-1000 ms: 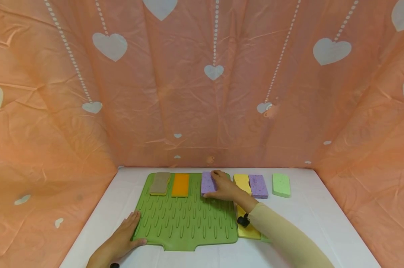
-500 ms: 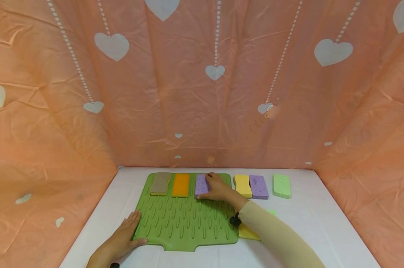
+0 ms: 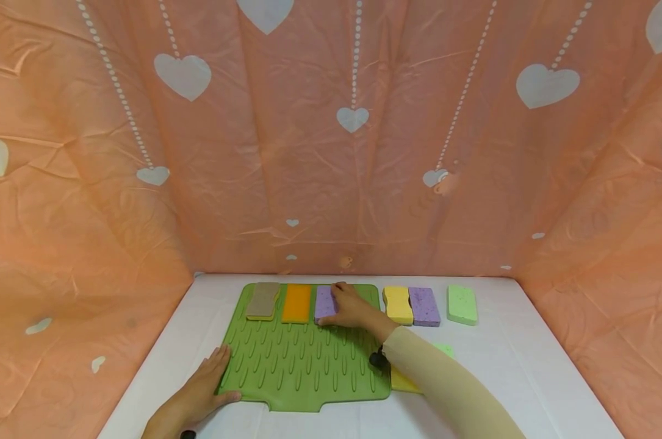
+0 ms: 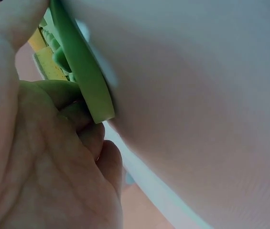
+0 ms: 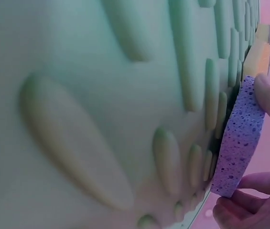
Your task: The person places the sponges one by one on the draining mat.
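My right hand (image 3: pixel 354 308) holds a purple sponge (image 3: pixel 323 302) by its short ends, thumb at one end and fingers at the other. That sponge (image 5: pixel 240 138) lies on the ribbed green mat (image 3: pixel 309 369), just right of an orange sponge (image 3: pixel 296 303), with a narrow gap between them. Further left on the mat is a grey-brown sponge (image 3: pixel 262 300) with a yellow underside. My left hand (image 3: pixel 201 384) rests at the mat's lower left corner, fingers extended along the side and thumb by the front edge. In the left wrist view its fingers (image 4: pixel 94 138) touch the mat's edge (image 4: pixel 89 81).
Right of the mat, a yellow sponge (image 3: pixel 398 304) stands beside another purple sponge (image 3: pixel 424 306). A light green sponge (image 3: pixel 462 305) lies further right. My right sleeve (image 3: pixel 446 378) partly covers another yellow sponge (image 3: pixel 403 381) and a green piece (image 3: pixel 445 349).
My right hand has slid the purple sponge left across the mat, closer to the orange sponge. My left hand has stayed in place.
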